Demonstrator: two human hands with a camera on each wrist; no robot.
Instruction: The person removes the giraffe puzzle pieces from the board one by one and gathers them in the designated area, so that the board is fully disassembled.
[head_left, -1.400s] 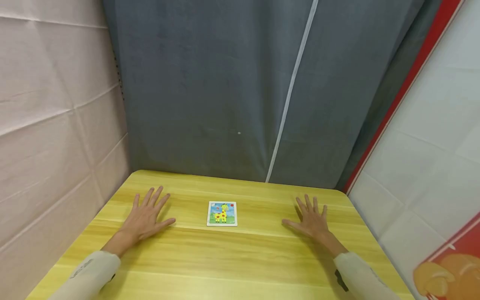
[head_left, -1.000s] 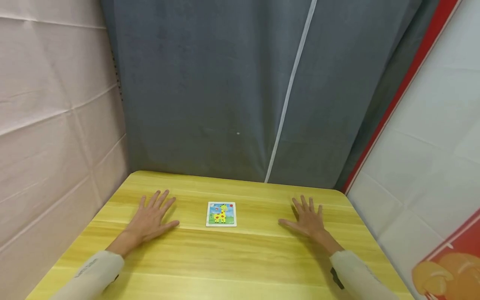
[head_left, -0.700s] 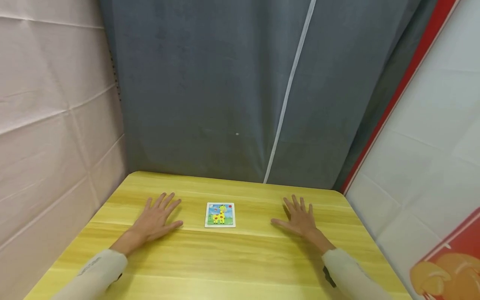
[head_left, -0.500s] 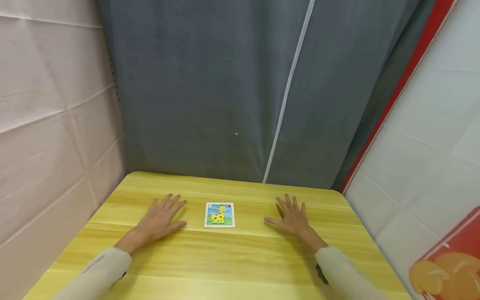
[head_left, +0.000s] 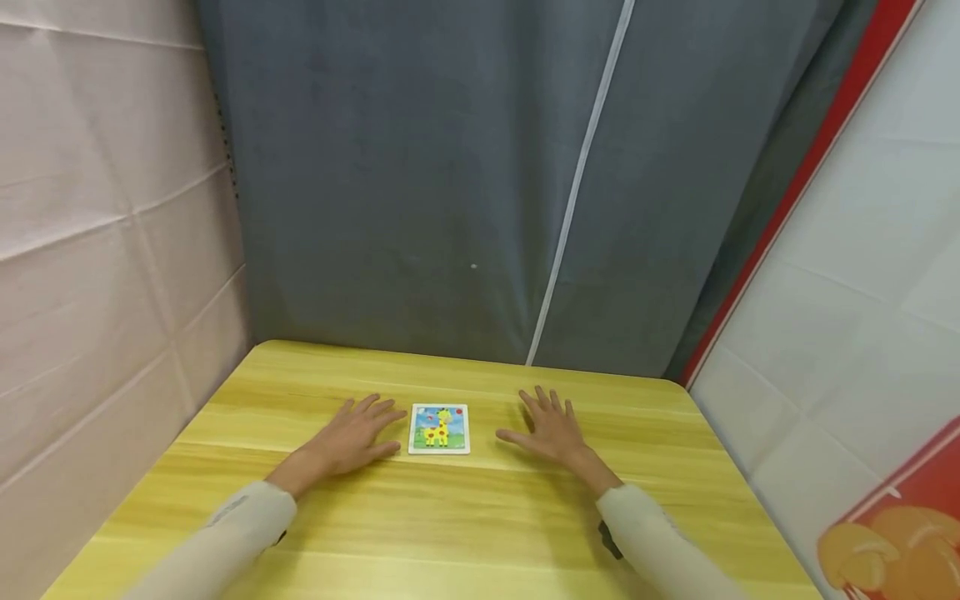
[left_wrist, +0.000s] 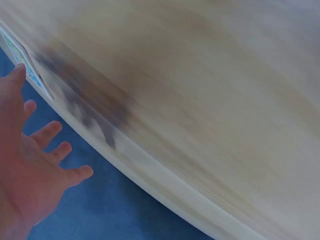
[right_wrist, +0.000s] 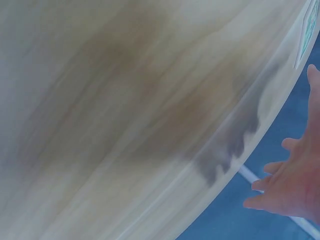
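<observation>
A small square picture puzzle [head_left: 438,429] with a white frame and a yellow, red-spotted giraffe lies flat on the table in the head view. Just left of it my left hand [head_left: 351,440] hovers palm down with fingers spread, its fingertips close to the frame's left edge. My right hand [head_left: 551,429] is to the right of the puzzle, a bit farther off, fingers spread too. Both hold nothing. In the left wrist view part of the puzzle [left_wrist: 27,62] shows beyond the thumb; the right wrist view catches its edge [right_wrist: 306,35] at the upper right.
The yellow wood-grain table [head_left: 450,533] ends in rounded far corners. A grey curtain [head_left: 390,183] with a white stripe hangs behind it. A pale cloth wall [head_left: 112,250] stands at the left, and a white panel [head_left: 847,292] with red edging at the right.
Both hands have moved inward over the table toward the puzzle, the left going right and the right going left. The puzzle stays in its place on the table.
</observation>
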